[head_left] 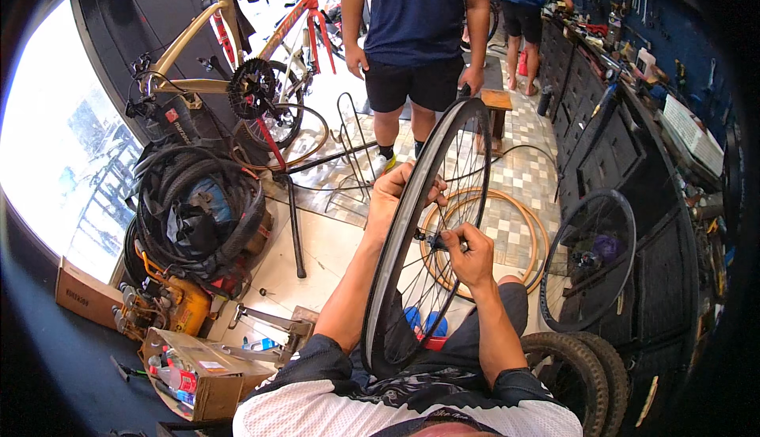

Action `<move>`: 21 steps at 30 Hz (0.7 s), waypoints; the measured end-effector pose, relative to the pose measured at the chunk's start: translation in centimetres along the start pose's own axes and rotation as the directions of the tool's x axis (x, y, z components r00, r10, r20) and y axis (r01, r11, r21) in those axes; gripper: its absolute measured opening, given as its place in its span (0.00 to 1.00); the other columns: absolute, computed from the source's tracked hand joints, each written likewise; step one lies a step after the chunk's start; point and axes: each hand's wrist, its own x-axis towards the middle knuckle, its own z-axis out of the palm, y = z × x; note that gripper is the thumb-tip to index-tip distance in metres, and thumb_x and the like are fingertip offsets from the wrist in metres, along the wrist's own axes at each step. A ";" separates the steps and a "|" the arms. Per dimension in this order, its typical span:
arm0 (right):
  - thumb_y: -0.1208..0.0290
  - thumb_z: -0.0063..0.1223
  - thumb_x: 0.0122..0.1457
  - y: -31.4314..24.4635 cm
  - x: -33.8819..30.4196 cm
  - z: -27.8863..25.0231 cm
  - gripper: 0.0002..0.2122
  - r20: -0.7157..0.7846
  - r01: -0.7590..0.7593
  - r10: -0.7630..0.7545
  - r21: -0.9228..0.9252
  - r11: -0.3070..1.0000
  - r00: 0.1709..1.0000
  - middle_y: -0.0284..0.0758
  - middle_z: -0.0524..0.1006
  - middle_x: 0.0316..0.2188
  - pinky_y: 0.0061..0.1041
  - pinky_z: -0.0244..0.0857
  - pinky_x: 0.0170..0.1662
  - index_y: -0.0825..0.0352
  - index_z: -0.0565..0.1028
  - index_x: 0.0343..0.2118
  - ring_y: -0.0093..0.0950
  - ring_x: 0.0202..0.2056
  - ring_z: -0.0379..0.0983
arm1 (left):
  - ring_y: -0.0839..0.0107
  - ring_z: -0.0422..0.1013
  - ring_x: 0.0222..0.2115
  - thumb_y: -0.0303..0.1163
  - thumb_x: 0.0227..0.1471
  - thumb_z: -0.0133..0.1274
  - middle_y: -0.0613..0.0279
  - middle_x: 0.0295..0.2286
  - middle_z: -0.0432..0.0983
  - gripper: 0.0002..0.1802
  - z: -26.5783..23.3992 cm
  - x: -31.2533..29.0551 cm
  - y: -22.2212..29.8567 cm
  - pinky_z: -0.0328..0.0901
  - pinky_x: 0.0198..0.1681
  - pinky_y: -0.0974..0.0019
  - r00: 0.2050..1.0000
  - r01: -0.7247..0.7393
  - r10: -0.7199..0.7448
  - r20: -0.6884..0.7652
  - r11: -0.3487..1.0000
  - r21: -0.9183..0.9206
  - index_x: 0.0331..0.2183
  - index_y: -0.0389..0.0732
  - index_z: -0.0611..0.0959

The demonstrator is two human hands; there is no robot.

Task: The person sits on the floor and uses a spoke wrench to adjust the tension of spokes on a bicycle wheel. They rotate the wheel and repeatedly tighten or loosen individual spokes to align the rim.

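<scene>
A black-rimmed bicycle wheel (382, 287) without a tire stands upright and tilted in front of me, its lower part by my lap. My left hand (393, 193) is closed at the far part of the wheel, fingertips showing among the spokes on the right side of the rim. What exactly those fingers pinch is too small to tell. At the middle of the wheel, my right hand (470, 258) is closed with thumb and fingers on the end of the black hub (431, 239). Thin spokes run from the hub to the rim.
A person (413, 33) stands just beyond the wheel; another bends over the right-hand bench. Tan tires (541, 239) lie on the floor. Another wheel (631, 279) leans on dark drawers (606, 164). Piled black tires (150, 191), a yellow compressor (187, 304) and a cardboard box (229, 389) stand left.
</scene>
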 end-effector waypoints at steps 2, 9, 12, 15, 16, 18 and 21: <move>0.60 0.65 0.65 0.2 0.2 0.0 0.17 0.006 0.005 -0.005 0.013 1.000 1.000 0.40 0.77 0.20 0.31 0.64 0.26 0.70 0.76 0.27 0.32 0.22 0.74 | 0.63 0.80 0.41 0.22 0.56 0.66 0.53 0.36 0.82 0.08 0.3 0.3 -0.2 0.79 0.40 0.60 1.000 -0.020 0.020 0.023 1.000 -0.022 0.35 0.36 0.80; 0.62 0.65 0.65 1.0 0.0 0.0 0.16 -0.006 -0.016 0.016 0.018 1.000 1.000 0.40 0.76 0.20 0.33 0.64 0.26 0.69 0.76 0.27 0.35 0.21 0.74 | 0.75 0.77 0.38 0.34 0.67 0.57 0.58 0.40 0.82 0.13 2.5 -0.9 3.5 0.77 0.44 0.65 0.976 0.209 -0.191 -0.106 0.958 0.196 0.46 0.34 0.83; 0.63 0.65 0.64 1.1 0.3 0.1 0.15 -0.024 -0.017 0.017 -0.012 1.000 1.000 0.40 0.76 0.21 0.33 0.65 0.26 0.68 0.76 0.27 0.36 0.22 0.74 | 0.59 0.77 0.52 0.52 0.64 0.57 0.46 0.50 0.80 0.38 1.7 -2.3 7.4 0.72 0.57 0.53 0.943 0.332 -0.328 -0.057 0.913 0.236 0.60 0.29 0.74; 0.59 0.64 0.65 1.0 0.7 0.6 0.15 0.045 -0.061 0.063 -0.048 0.997 0.997 0.41 0.78 0.23 0.36 0.66 0.28 0.67 0.78 0.29 0.39 0.24 0.76 | 0.66 0.77 0.50 0.43 0.58 0.65 0.52 0.47 0.81 0.39 5.9 -2.8 11.0 0.70 0.56 0.60 0.936 0.329 -0.339 -0.095 0.745 0.581 0.61 0.29 0.72; 0.55 0.63 0.65 0.9 1.0 0.4 0.17 0.083 -0.088 0.093 -0.066 0.994 0.992 0.42 0.78 0.23 0.37 0.67 0.29 0.67 0.79 0.29 0.39 0.24 0.76 | 0.69 0.76 0.48 0.32 0.55 0.63 0.55 0.44 0.81 0.34 5.8 -2.6 11.5 0.69 0.55 0.62 0.922 0.348 -0.371 -0.105 0.682 0.643 0.60 0.30 0.73; 0.40 0.57 0.64 0.3 1.7 -0.3 0.27 0.193 -0.160 0.194 -0.182 0.970 0.962 0.42 0.80 0.25 0.42 0.69 0.33 0.66 0.80 0.30 0.43 0.29 0.79 | 0.69 0.77 0.47 0.24 0.54 0.56 0.56 0.43 0.81 0.33 4.7 -2.5 12.0 0.69 0.56 0.63 0.921 0.335 -0.380 -0.084 0.667 0.665 0.61 0.29 0.71; 0.35 0.54 0.63 -2.8 4.2 -2.3 0.31 0.272 -0.213 0.330 -0.381 0.900 0.904 0.41 0.80 0.26 0.44 0.70 0.37 0.66 0.80 0.30 0.45 0.33 0.80 | 0.61 0.77 0.51 0.18 0.50 0.51 0.52 0.46 0.80 0.37 3.5 -2.7 12.4 0.69 0.62 0.54 0.917 0.382 -0.368 -0.152 0.705 0.598 0.63 0.28 0.68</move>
